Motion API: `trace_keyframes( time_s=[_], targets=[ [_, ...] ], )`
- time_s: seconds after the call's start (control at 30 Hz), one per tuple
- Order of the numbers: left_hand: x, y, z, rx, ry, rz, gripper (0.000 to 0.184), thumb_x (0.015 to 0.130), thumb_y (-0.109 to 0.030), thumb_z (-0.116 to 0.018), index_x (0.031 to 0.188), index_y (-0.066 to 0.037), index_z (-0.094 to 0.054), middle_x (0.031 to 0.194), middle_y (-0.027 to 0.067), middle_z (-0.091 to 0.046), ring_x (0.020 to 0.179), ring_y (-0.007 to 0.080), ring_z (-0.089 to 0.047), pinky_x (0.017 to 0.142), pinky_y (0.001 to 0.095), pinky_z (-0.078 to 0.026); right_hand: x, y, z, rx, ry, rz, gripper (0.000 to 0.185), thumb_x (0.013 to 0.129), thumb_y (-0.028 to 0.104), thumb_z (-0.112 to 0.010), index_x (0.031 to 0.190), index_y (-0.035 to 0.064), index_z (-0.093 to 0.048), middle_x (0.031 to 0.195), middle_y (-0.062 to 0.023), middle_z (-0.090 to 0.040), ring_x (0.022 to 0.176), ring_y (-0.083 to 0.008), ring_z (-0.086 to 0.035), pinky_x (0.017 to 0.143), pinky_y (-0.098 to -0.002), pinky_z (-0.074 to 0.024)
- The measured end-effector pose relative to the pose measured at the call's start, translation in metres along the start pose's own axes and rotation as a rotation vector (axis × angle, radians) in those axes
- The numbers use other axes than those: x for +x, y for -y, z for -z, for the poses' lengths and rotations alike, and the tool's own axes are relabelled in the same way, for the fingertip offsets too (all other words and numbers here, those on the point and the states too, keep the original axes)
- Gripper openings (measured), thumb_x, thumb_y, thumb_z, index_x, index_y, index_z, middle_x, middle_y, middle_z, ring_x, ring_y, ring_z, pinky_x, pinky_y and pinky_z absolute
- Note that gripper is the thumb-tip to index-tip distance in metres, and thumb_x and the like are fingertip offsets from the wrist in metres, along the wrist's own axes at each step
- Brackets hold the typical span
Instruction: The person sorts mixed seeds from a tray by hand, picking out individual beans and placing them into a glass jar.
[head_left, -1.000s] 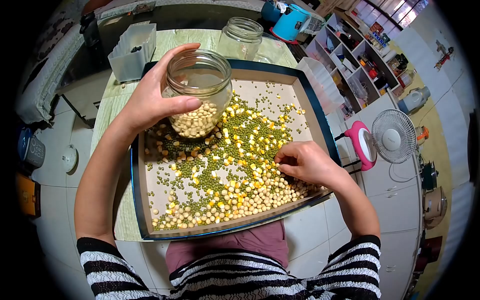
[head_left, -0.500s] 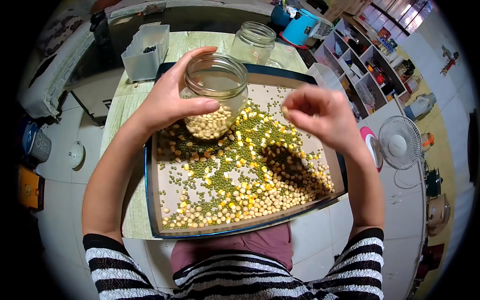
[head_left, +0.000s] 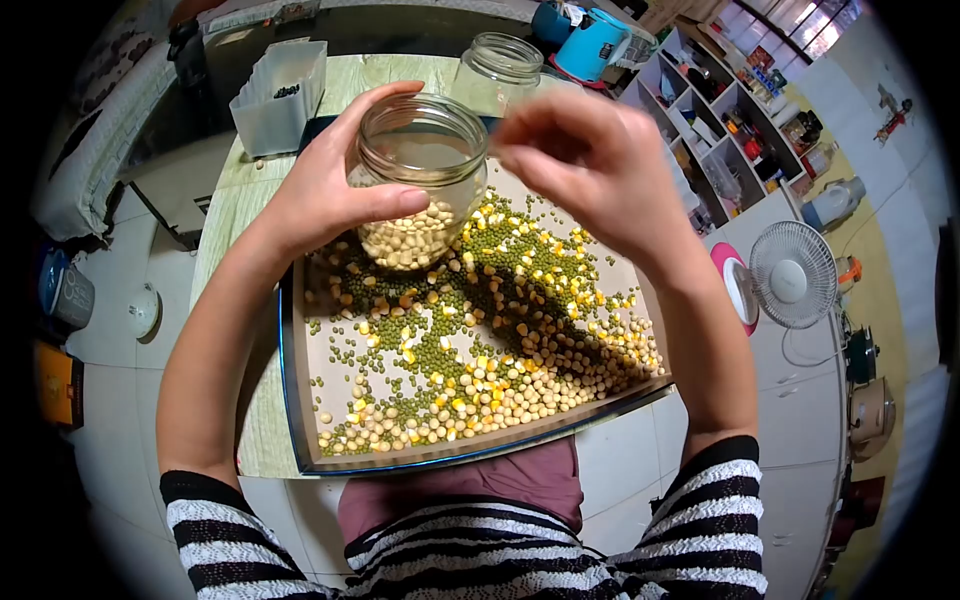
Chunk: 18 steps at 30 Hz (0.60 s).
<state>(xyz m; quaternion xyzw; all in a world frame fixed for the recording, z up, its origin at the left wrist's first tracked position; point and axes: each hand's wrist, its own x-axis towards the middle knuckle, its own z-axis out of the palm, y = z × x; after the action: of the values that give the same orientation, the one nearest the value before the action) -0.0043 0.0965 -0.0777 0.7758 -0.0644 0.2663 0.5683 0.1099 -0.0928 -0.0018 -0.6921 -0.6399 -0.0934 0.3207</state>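
A glass jar [head_left: 420, 185], partly filled with pale round beans, is gripped by my left hand [head_left: 335, 190] above the upper left of a shallow box [head_left: 400, 462]. My right hand [head_left: 600, 160] is raised just right of the jar's mouth, its fingers bent together and slightly blurred; whatever they pinch cannot be made out. Inside the box lie small green beans [head_left: 440, 355], yellow corn kernels [head_left: 485, 362] and pale round beans [head_left: 540, 395]. The pale beans gather along the near edge, the green ones spread through the middle.
Behind the box, an open glass jar [head_left: 495, 75] stands on the table [head_left: 215, 260]. A translucent container [head_left: 280, 100] with dark beans is at the back left. A blue kettle [head_left: 592, 45], a shelf unit [head_left: 700, 120] and a fan [head_left: 792, 272] are farther right.
My right hand has risen from the beans at the box's right side and moved left to the jar's mouth. My left hand still holds the jar.
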Motion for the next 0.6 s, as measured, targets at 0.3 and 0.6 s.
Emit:
trace_keyframes(
  time_s=[0.3, 0.6],
  targets=[
    [0.001, -0.004, -0.001, 0.055, 0.016, 0.083, 0.097, 0.055, -0.050, -0.071, 0.133, -0.007, -0.033, 0.126, 0.0111, -0.044, 0.120, 0.0229, -0.040, 0.102, 0.0397, -0.028, -0.106, -0.017, 0.021, 0.067, 0.541, -0.490, 0.015, 0.067, 0.005, -0.064, 0.081, 0.0018, -0.061, 0.072, -0.0091, -0.060, 0.066, -0.0191, -0.060, 0.061, -0.0290, -0.0480],
    [0.001, -0.002, -0.002, 0.038, 0.008, 0.079, 0.099, 0.055, -0.052, -0.071, 0.134, -0.007, -0.032, 0.127, 0.0111, -0.042, 0.121, 0.0223, -0.039, 0.102, 0.0392, -0.027, -0.119, -0.017, 0.014, 0.115, 0.617, -0.502, 0.020, 0.068, 0.003, -0.064, 0.088, 0.0021, -0.060, 0.075, -0.0097, -0.061, 0.069, -0.0195, -0.061, 0.064, -0.0298, -0.0490]
  ],
)
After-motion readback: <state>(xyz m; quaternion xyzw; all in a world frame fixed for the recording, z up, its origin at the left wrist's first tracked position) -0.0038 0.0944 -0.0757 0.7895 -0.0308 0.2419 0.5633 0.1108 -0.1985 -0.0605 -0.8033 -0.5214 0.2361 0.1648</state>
